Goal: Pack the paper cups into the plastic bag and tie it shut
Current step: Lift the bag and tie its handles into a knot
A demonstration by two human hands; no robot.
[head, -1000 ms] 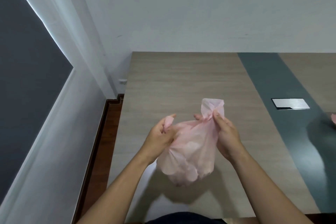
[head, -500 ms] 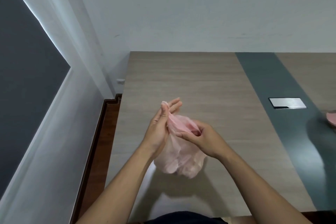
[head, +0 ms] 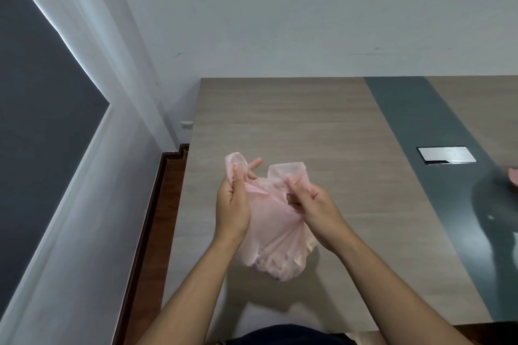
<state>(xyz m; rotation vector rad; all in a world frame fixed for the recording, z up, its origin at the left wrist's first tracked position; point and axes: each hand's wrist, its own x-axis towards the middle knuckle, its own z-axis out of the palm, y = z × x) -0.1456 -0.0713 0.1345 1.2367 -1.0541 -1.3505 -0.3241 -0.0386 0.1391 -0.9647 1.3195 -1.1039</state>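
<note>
A: From the head view, what do the hands have?

B: Both are on a pink plastic bag (head: 276,235), held in the air above the near part of the wooden table (head: 294,126). The left hand (head: 232,209) pinches one handle loop of the bag (head: 235,166) between thumb and forefinger, the loop standing up at about 12 o'clock from that hand. Its other fingers are spread out loose behind the loop.

A: And the right?

B: The right hand (head: 314,204) is closed on the second handle (head: 286,173), which rises at roughly 11 o'clock from its knuckles. The two handles stand apart, not knotted.

A: Where are the cups?

B: I cannot make out single cups. The bag's lower part bulges at 6 o'clock below the hands, and pale rounded shapes show dimly through the plastic. The bag's shadow lies on the table under it.

A: Anything else on the table?

B: A dark green strip (head: 420,148) runs across the top from 12 to 5 o'clock, with a silver flap (head: 447,154) set into it at about 2 o'clock from the bag. At the right edge, near 3 o'clock, a small pink thing (head: 513,176) shows, cut off by the frame. White wall (head: 308,22) stands beyond the far edge of the table
</note>
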